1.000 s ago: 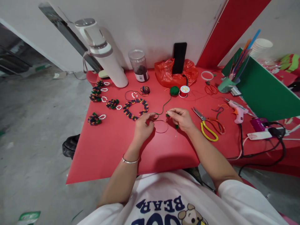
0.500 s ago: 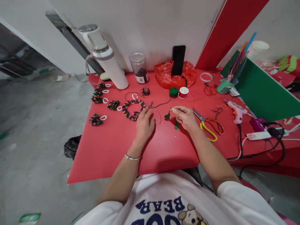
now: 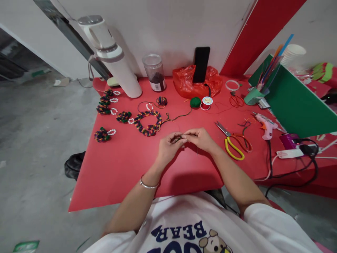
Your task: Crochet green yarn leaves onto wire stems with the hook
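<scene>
Both hands meet fingertip to fingertip above the worktop (image 3: 118,168): the left hand (image 3: 168,147) and the right hand (image 3: 201,138) each pinch a short bit of green cord (image 3: 179,138), with a thin needle (image 3: 197,151) poking out under the right palm. This piece looks barely begun. Beyond it a multicoloured ring (image 3: 147,123) and several small rosettes (image 3: 102,134) with pearl loops lie apparently finished. The green yarn ball (image 3: 195,102) sits farther back, and the yellow scissors (image 3: 231,144) are to the right.

White flask (image 3: 116,63), jar (image 3: 154,72), phone (image 3: 201,65), yellow scissors (image 3: 231,143), glue gun (image 3: 266,125).
</scene>
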`<state>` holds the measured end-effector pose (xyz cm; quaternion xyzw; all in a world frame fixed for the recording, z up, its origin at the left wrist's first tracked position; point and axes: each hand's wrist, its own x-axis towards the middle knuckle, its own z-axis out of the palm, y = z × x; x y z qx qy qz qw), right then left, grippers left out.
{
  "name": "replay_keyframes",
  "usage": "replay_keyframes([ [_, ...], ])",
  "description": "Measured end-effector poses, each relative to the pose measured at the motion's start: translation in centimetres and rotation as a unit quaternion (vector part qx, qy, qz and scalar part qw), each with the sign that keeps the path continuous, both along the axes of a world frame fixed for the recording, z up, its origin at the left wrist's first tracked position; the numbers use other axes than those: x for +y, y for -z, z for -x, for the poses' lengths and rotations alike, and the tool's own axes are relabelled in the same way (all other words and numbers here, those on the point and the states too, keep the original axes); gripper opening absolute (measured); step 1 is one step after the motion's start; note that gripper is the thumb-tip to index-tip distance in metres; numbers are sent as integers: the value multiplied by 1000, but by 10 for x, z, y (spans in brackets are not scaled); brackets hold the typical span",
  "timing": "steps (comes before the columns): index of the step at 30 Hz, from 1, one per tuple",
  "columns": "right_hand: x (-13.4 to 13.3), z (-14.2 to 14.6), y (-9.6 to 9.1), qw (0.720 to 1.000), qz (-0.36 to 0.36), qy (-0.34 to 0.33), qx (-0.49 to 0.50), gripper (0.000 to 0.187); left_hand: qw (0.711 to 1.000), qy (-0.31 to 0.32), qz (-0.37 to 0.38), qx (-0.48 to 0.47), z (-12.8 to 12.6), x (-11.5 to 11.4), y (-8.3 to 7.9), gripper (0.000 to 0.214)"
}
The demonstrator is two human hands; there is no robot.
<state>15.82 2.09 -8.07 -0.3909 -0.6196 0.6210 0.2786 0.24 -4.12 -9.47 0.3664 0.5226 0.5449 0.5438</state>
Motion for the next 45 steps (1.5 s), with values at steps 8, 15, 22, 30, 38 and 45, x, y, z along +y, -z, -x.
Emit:
replay_keyframes([
  [8,6,0,-3,968,142,114,172,27,999,-13,47,-14,0,-4,-2,38],
  [15,9,-2,-11,932,228,103,262,15,997,77,-3,15,-7,-8,0,36],
  [22,8,-1,-7,911,289,79,284,12,993,112,25,12,-6,-6,2,37],
  [30,8,2,-4,914,278,130,264,12,999,-17,23,-22,-1,0,4,36],
  [38,10,3,-3,901,247,176,309,11,994,20,61,-89,-6,-3,7,38],
  [45,11,2,5,921,203,158,293,22,985,89,88,-119,-10,-4,5,42],
])
